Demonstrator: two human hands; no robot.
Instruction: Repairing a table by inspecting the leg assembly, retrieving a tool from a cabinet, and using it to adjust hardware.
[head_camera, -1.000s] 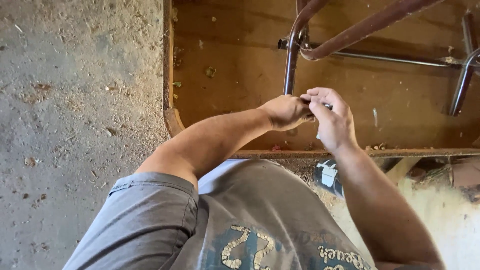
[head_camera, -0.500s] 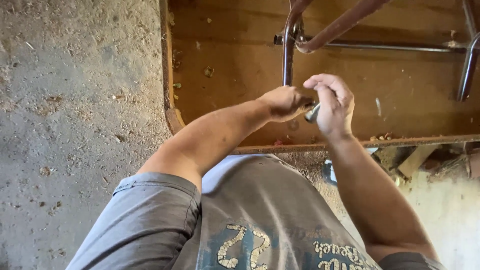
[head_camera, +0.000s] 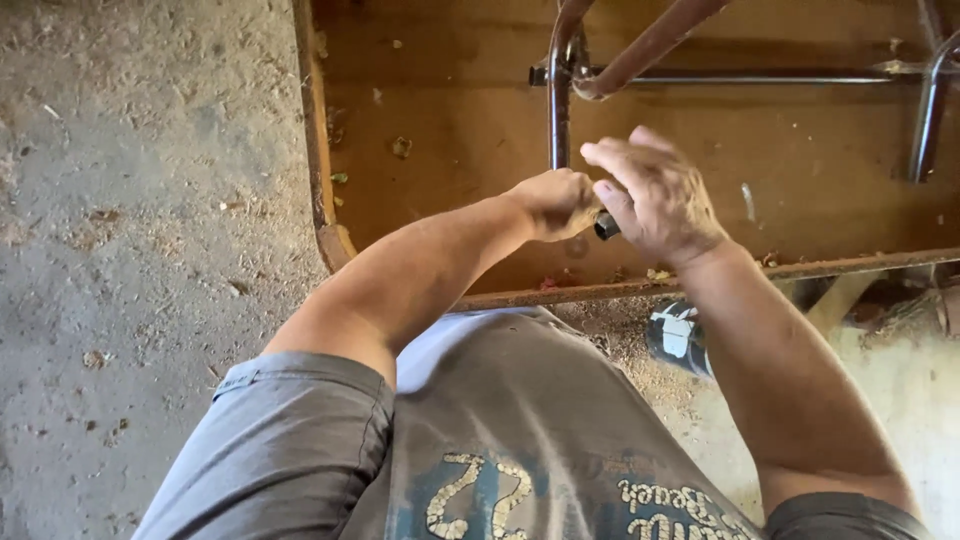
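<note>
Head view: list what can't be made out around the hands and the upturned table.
- Small dark cylinder: mostly covered by the left hand and right hand; its kind is unclear.
- Left hand's fingers: curled under, so the grip is hidden.
- Metal leg frame: cut off by the top edge.
- Upturned wooden table: runs past the right edge.
- Dark thing on the floor: partly behind the right forearm.

Black-and-white labelled container (head_camera: 678, 338) on floor, below board edge
</note>
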